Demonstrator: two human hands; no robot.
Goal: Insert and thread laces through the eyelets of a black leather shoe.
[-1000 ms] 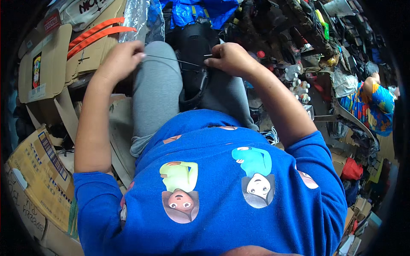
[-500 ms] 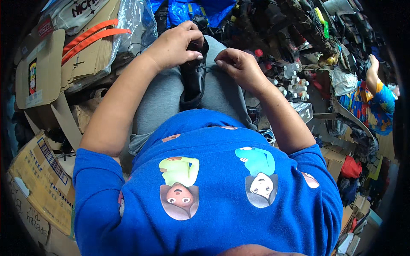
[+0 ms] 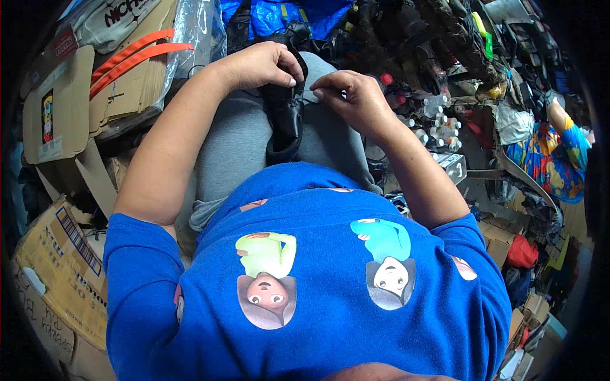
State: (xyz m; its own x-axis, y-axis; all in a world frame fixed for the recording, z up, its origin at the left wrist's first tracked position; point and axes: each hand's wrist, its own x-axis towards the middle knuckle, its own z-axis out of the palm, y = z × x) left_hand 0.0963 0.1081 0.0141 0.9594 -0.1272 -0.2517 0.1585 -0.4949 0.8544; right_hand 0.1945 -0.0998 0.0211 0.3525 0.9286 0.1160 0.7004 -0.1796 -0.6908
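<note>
A black leather-looking shoe (image 3: 286,124) lies lengthwise between my thighs, its opening toward my belly. Over its far part is my left hand (image 3: 270,65), with thumb and fingertips brought together in a pinch close to the shoe's upper; what they hold is too small to make out. To the right of the shoe, above my grey-clad right thigh, my right hand (image 3: 356,98) has thumb and forefinger pressed together. A thin dark cord (image 3: 309,100) seems to run from the shoe's side to those fingertips.
Flattened cardboard (image 3: 60,108) and orange straps (image 3: 130,60) are at the left, above a yellow-brown box (image 3: 60,267). Several small bottles (image 3: 445,130) stand at the right. Beyond them sits another person in a colourful sleeve (image 3: 549,162). A blue plastic bag (image 3: 270,19) lies ahead.
My left hand has come down slightly toward me, its fingers lower over the shoe. My right hand has shifted a little left, nearer the shoe. The other person's arm has lowered slightly.
</note>
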